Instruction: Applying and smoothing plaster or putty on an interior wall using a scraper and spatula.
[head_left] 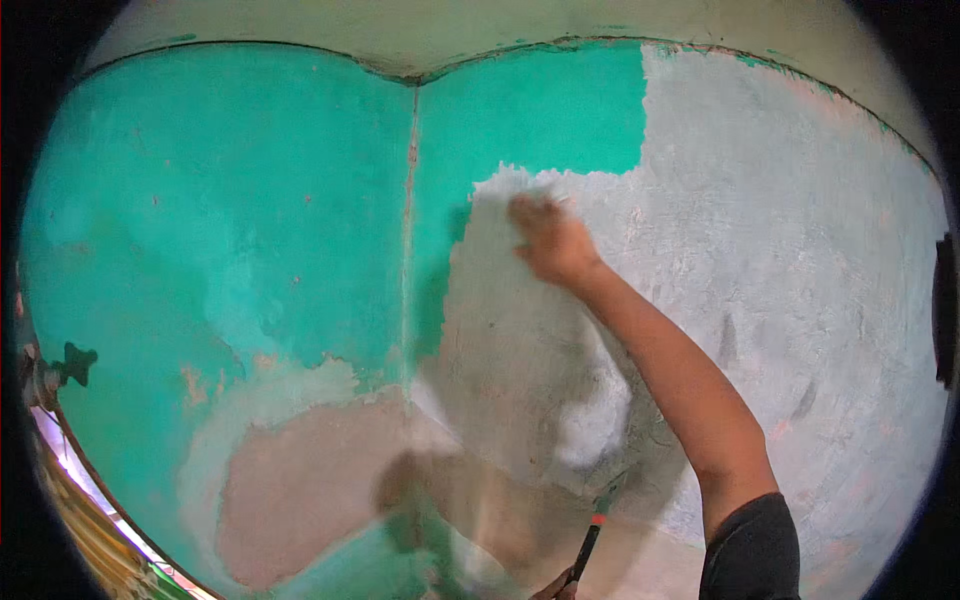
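My right hand [553, 238] is raised against the wall at the edge between the green paint [540, 110] and the whitish coating [780, 230]. Motion smears its fingers, so I cannot see whether anything is in them. Low in the picture, my left hand [560, 588] is closed around a slim black-handled tool [588, 548] with an orange-red band. The tool points up and slightly right; its dark far end is hard to make out against the wall. Only part of the left hand shows above the lower edge.
A vertical wall corner [408, 230] divides the two walls. The left wall [230, 190] is mostly green, with a bare brownish patch [310, 490] low down. Above runs the pale ceiling [480, 30]. Yellowish cloth [80, 520] hangs at the lower left, below a dark knob-like fitting [77, 364].
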